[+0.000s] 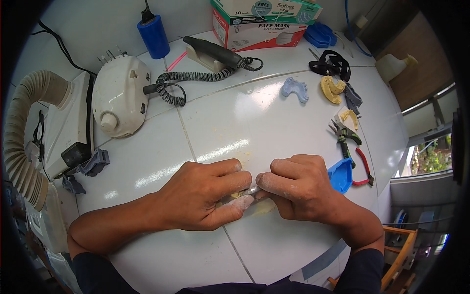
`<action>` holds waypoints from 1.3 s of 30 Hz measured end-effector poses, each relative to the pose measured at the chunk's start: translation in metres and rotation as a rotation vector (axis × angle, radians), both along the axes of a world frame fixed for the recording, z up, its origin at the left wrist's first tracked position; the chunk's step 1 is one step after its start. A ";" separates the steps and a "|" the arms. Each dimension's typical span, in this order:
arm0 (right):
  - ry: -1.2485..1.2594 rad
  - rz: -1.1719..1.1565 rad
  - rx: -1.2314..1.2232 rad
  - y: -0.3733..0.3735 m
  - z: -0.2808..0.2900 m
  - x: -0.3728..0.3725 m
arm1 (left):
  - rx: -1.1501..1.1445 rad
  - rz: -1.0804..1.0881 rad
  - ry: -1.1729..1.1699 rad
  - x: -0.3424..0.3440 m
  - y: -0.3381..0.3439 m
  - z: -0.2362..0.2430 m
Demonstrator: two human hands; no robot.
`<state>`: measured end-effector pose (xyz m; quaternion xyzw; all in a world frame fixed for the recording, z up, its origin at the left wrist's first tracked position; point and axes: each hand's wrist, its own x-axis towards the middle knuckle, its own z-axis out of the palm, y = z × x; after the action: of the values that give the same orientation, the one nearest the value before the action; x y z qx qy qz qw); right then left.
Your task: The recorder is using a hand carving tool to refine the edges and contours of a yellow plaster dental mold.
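- White, seamed tabletop, glossy, dusted with yellow powder.
- Left hand: thumb and fingers pinching a small silvery-and-yellow piece, mostly hidden, kind unclear.
- Right hand: fingers curled onto it at 3 o'clock.
- Piece sits between both hands; powder toward 12.
- From it: white control unit at 10, blue-grey arch-shaped mould at 1, pliers at 2 o'clock.

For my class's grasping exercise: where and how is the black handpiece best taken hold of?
The black handpiece is probably best gripped around its thick middle, from above: it lies across a beige stand, top exposed, slim tip left, coiled cord trailing from its right end.
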<state>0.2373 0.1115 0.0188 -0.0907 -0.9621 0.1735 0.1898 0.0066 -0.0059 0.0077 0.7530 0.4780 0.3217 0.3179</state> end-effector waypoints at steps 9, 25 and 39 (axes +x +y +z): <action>-0.010 0.034 -0.040 0.002 0.005 0.002 | 0.011 -0.004 0.030 -0.001 0.000 -0.002; -0.018 0.007 -0.006 0.002 0.007 0.003 | -0.050 0.025 0.023 -0.001 -0.001 0.003; -0.029 -0.023 0.018 0.003 0.008 0.003 | -0.049 0.037 0.044 -0.001 0.000 0.002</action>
<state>0.2399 0.1146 0.0268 -0.1023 -0.9653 0.1612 0.1784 0.0060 -0.0055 0.0097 0.7430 0.5064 0.2989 0.3195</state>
